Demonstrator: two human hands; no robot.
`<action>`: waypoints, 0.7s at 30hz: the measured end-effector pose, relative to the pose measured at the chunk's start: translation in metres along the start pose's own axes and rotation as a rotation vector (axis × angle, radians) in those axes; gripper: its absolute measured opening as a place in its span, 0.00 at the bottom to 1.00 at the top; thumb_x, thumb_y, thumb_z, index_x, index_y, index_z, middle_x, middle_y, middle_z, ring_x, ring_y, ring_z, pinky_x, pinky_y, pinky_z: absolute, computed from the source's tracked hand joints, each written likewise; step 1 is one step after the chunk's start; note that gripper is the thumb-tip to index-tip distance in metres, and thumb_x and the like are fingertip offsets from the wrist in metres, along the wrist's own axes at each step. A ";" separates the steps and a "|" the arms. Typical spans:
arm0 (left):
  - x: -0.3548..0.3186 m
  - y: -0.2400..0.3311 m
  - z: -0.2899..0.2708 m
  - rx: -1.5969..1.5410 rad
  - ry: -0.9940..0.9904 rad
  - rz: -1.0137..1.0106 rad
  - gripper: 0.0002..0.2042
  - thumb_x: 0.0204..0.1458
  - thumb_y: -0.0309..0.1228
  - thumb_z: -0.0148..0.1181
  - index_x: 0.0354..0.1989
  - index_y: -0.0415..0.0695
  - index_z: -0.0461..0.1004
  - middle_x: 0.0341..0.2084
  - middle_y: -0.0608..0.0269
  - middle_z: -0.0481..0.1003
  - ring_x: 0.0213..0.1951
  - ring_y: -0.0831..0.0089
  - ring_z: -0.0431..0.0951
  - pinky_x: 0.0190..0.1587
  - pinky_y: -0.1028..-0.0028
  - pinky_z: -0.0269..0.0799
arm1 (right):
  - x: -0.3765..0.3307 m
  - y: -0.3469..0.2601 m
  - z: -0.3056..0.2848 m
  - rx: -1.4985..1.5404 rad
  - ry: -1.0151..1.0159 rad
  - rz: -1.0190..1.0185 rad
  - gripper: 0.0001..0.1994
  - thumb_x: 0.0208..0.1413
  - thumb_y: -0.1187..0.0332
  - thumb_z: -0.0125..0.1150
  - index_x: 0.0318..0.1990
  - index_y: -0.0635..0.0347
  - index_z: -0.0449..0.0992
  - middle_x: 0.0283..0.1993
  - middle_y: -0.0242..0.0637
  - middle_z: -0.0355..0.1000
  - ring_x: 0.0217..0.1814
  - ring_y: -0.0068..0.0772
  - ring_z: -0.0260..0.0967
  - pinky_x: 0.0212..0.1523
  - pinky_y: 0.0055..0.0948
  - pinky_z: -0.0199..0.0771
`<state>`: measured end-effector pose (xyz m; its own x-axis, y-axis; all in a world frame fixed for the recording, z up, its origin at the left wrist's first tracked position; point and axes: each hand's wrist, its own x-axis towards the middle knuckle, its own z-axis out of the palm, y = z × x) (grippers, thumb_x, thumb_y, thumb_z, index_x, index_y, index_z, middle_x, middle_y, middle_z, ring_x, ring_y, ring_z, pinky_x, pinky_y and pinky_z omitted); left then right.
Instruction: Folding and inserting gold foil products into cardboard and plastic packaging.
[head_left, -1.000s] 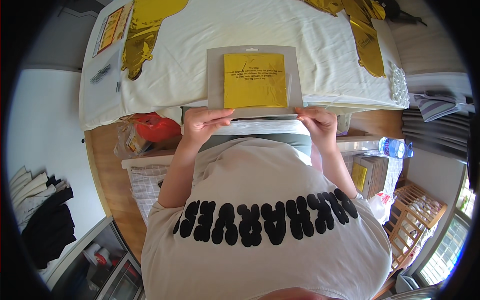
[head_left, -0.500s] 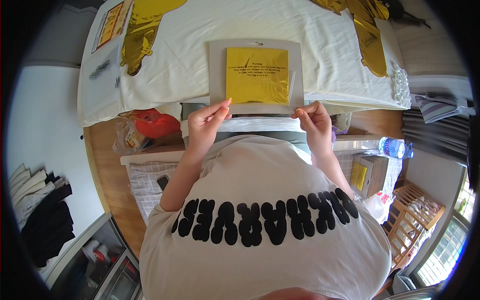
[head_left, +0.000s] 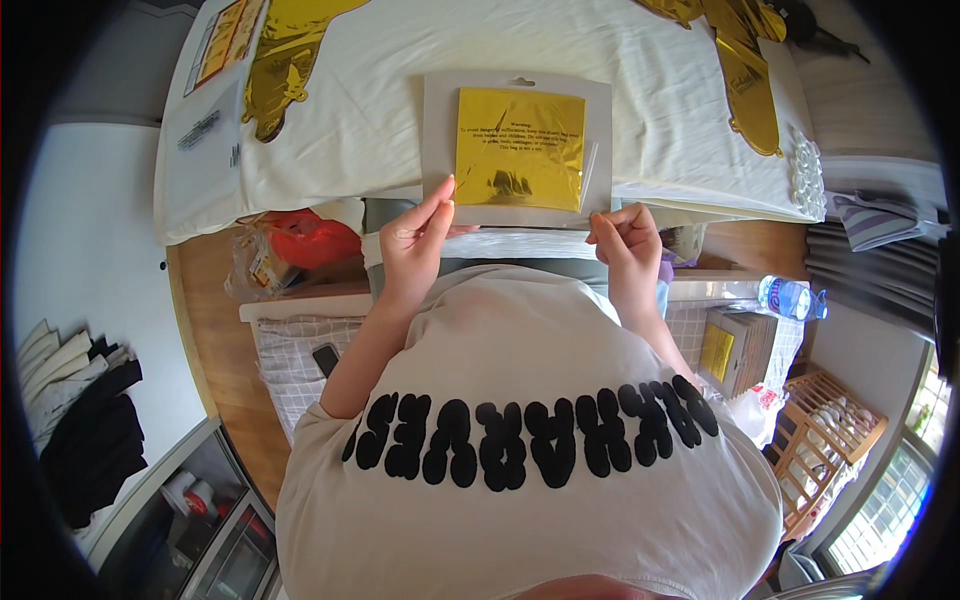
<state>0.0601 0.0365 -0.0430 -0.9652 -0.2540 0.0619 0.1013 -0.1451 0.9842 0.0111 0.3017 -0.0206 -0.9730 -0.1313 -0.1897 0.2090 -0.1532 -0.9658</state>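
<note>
A grey hang-hole card pack (head_left: 437, 140) with a square of folded gold foil (head_left: 520, 165) in a clear sleeve lies over the near edge of the white-covered table. My left hand (head_left: 414, 248) grips its lower left corner, the thumb and index finger in front and another finger beneath. At the lower right corner my right hand (head_left: 630, 250) pinches the card between thumb and curled fingers. Dark print crosses the gold face. A loose clear flap of the sleeve (head_left: 590, 170) shows along its right side.
Flat gold foil balloons (head_left: 280, 80) lie at the table's far left, and another (head_left: 745, 95) at the far right. Clear packets (head_left: 205, 145) rest on the left. Below the right side stand a stack of similar packs (head_left: 740, 350) and a water bottle (head_left: 785, 297). A red bag (head_left: 312, 240) sits below left.
The card pack has shifted slightly right and away from me. My left hand's fingertips sit a little higher on its edge. My right hand keeps its pinch.
</note>
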 end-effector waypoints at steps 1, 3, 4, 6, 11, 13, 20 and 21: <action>0.000 -0.001 0.000 -0.012 0.007 0.010 0.17 0.69 0.22 0.53 0.65 0.41 0.73 0.34 0.73 0.74 0.34 0.88 0.73 0.48 0.66 0.89 | 0.000 0.001 0.000 -0.006 0.004 -0.001 0.06 0.67 0.77 0.60 0.40 0.59 0.68 0.30 0.35 0.75 0.23 0.11 0.56 0.24 0.17 0.53; -0.002 -0.005 0.000 -0.025 0.012 0.019 0.18 0.69 0.22 0.52 0.67 0.40 0.72 0.32 0.74 0.71 0.33 0.88 0.71 0.48 0.65 0.89 | -0.001 0.003 0.003 0.044 0.029 0.007 0.07 0.67 0.78 0.60 0.40 0.59 0.67 0.29 0.34 0.75 0.22 0.11 0.56 0.23 0.17 0.53; -0.002 -0.006 0.000 -0.006 0.013 0.028 0.20 0.70 0.21 0.51 0.69 0.41 0.69 0.30 0.75 0.68 0.32 0.89 0.69 0.47 0.66 0.89 | -0.002 0.004 0.004 0.094 0.052 0.014 0.07 0.66 0.79 0.60 0.41 0.59 0.67 0.28 0.34 0.74 0.22 0.12 0.57 0.23 0.17 0.52; -0.004 -0.008 -0.001 0.013 0.013 0.034 0.21 0.70 0.21 0.50 0.71 0.42 0.67 0.28 0.76 0.65 0.31 0.89 0.67 0.46 0.66 0.90 | -0.003 0.007 0.007 0.107 0.080 0.010 0.07 0.66 0.79 0.59 0.43 0.59 0.67 0.28 0.33 0.74 0.22 0.12 0.57 0.23 0.17 0.52; -0.006 -0.006 -0.001 0.064 0.057 0.026 0.27 0.71 0.22 0.44 0.78 0.44 0.52 0.28 0.74 0.64 0.27 0.89 0.62 0.44 0.64 0.90 | -0.007 -0.006 0.007 0.109 0.065 0.178 0.06 0.67 0.78 0.58 0.49 0.60 0.70 0.26 0.31 0.72 0.22 0.12 0.57 0.23 0.17 0.52; -0.007 -0.005 0.002 0.021 0.081 0.030 0.27 0.71 0.22 0.45 0.78 0.43 0.54 0.29 0.75 0.64 0.27 0.90 0.62 0.40 0.70 0.87 | -0.006 -0.001 0.004 0.107 0.042 0.199 0.07 0.68 0.75 0.56 0.51 0.61 0.72 0.26 0.31 0.73 0.21 0.12 0.55 0.24 0.17 0.51; -0.008 -0.006 0.006 0.153 0.238 0.015 0.24 0.71 0.25 0.44 0.75 0.43 0.59 0.36 0.74 0.71 0.26 0.90 0.54 0.27 0.84 0.53 | -0.006 -0.003 0.002 0.098 0.048 0.213 0.06 0.71 0.71 0.54 0.47 0.63 0.74 0.26 0.31 0.73 0.21 0.12 0.54 0.24 0.18 0.50; -0.010 -0.005 0.005 0.153 0.238 0.016 0.24 0.71 0.25 0.44 0.75 0.43 0.59 0.36 0.74 0.71 0.26 0.90 0.54 0.27 0.84 0.53 | -0.006 -0.001 0.001 0.090 0.048 0.206 0.06 0.72 0.70 0.53 0.46 0.63 0.74 0.25 0.31 0.73 0.21 0.12 0.54 0.24 0.18 0.51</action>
<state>0.0679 0.0443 -0.0479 -0.8783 -0.4749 0.0547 0.0607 0.0026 0.9982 0.0173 0.3015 -0.0182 -0.9120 -0.1225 -0.3914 0.4094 -0.2151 -0.8866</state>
